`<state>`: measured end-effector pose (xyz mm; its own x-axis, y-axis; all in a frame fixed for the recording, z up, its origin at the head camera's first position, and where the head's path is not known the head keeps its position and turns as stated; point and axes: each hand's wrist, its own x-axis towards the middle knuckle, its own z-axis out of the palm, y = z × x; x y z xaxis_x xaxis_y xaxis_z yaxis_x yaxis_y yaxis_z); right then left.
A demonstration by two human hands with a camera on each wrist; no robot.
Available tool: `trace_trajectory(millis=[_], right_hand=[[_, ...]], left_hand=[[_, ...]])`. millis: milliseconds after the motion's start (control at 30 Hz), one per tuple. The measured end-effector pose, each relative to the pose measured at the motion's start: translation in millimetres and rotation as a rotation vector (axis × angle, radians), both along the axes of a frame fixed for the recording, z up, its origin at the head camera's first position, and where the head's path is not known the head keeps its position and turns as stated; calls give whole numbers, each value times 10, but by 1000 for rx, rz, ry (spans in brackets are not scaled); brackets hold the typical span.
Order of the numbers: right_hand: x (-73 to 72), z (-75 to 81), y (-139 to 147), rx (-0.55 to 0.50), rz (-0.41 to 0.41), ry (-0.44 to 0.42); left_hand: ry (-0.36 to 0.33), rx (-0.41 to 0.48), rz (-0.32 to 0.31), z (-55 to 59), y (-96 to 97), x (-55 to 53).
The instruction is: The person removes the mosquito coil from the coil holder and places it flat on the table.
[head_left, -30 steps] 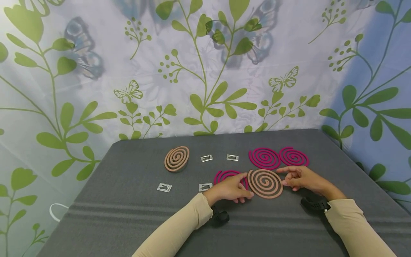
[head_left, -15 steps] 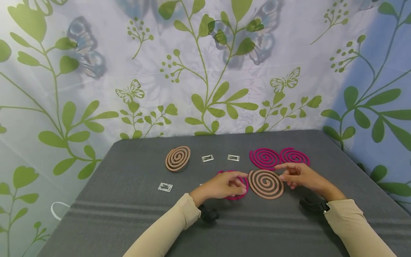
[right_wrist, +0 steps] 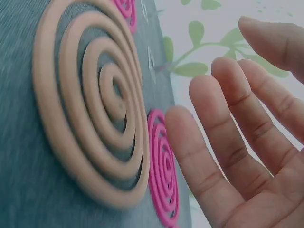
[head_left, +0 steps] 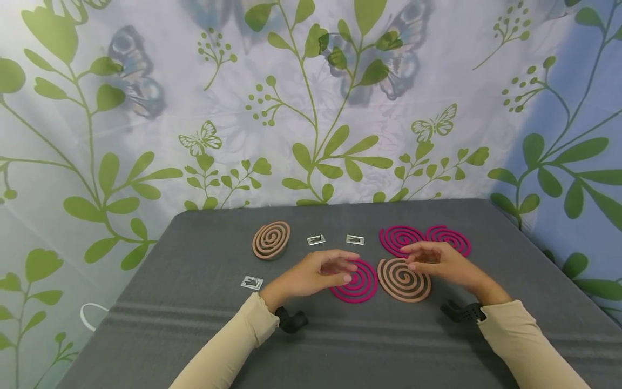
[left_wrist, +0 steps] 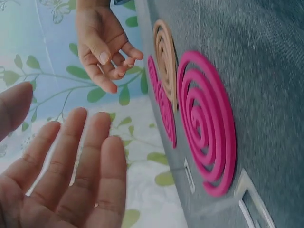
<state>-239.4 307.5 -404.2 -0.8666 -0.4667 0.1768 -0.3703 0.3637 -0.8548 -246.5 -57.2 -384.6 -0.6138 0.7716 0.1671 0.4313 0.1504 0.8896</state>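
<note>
Both hands hover over a row of spiral mosquito coils on the grey table. My left hand (head_left: 311, 274) has its fingers apart, palm facing inward, and partly covers a pink coil (head_left: 363, 290). Beside that coil lies a tan coil (head_left: 404, 277), overlapped at its upper right by my right hand (head_left: 441, 265). In the right wrist view the fingers (right_wrist: 204, 114) of this hand are loosely extended with nothing in them. The left wrist view shows the left hand's fingers (left_wrist: 80, 166) likewise spread and bare. Behind the tan coil are two more pink coils (head_left: 400, 237).
Another tan coil (head_left: 270, 240) sits tilted at the back left. Small metal coil stands lie around it, one at the front (head_left: 252, 282), two towards the back (head_left: 355, 239). One more stand (left_wrist: 256, 204) shows in the left wrist view. A leaf-patterned curtain (head_left: 291, 108) hangs behind the table.
Both hands have come away from the tan coil. The left moved left over the pink coil, its fingers opening out; the right rose slightly and moved left. The coils stay in place.
</note>
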Motion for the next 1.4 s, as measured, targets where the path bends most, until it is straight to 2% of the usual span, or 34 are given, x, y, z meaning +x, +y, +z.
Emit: trace_trajectory(millis=[133,433,700,933,1167,1400], right_hand=[[-38,16,-125,-7,0,27],[-154,38,-374,15,11,89],[-312,42,-565,28,47,80],[-433,41,-742,36,56,11],[-528,36,-929,16,87,-28],[-649,-5,-1090,37,108,4]], left_hand=[[17,61,22,1,-87,-12],[25,102,77,73,-261,-108],[-6,179,145,210,-536,-219],[-21,214,269,297,-799,-316],[-69,251,363,263,-1110,-438],[-159,328,427,158,-1379,-543]])
